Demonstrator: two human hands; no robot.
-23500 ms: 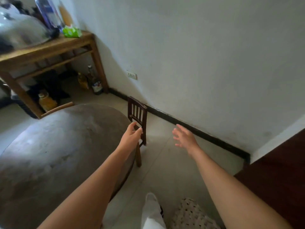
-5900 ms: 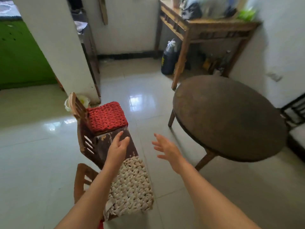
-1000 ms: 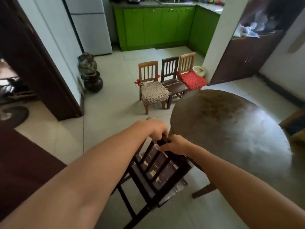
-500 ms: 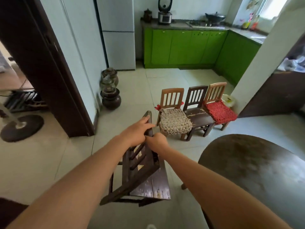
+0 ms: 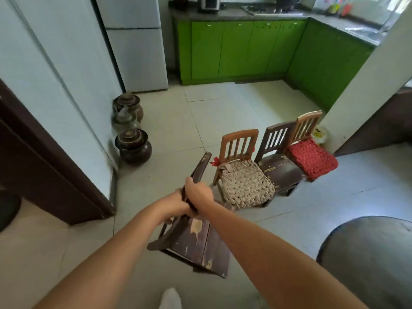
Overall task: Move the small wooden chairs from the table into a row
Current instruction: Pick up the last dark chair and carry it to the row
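I carry a small dark wooden chair [image 5: 200, 244] off the floor, its worn seat facing up. My left hand [image 5: 178, 205] and my right hand [image 5: 198, 194] both grip its backrest near the top rail. Ahead, three small chairs stand side by side on the tiles: one with a beige woven cushion [image 5: 243, 175], a bare dark one [image 5: 281, 168], and one with a red knitted cushion [image 5: 310, 152]. The carried chair hangs just left of the beige-cushioned one. The round dark table [image 5: 370, 253] is at the lower right.
Two dark clay jars [image 5: 132, 146] stand by the wall at the left, near a dark door frame [image 5: 51, 166]. A white pillar [image 5: 365, 81] rises behind the red-cushioned chair. Green cabinets [image 5: 240, 47] and a fridge [image 5: 136, 45] line the back. My white shoe [image 5: 170, 299] shows below.
I have walked closer to the row with the dark chair in both hands. The chair has turned, its seat now showing more. The table has slid toward the lower right of view.
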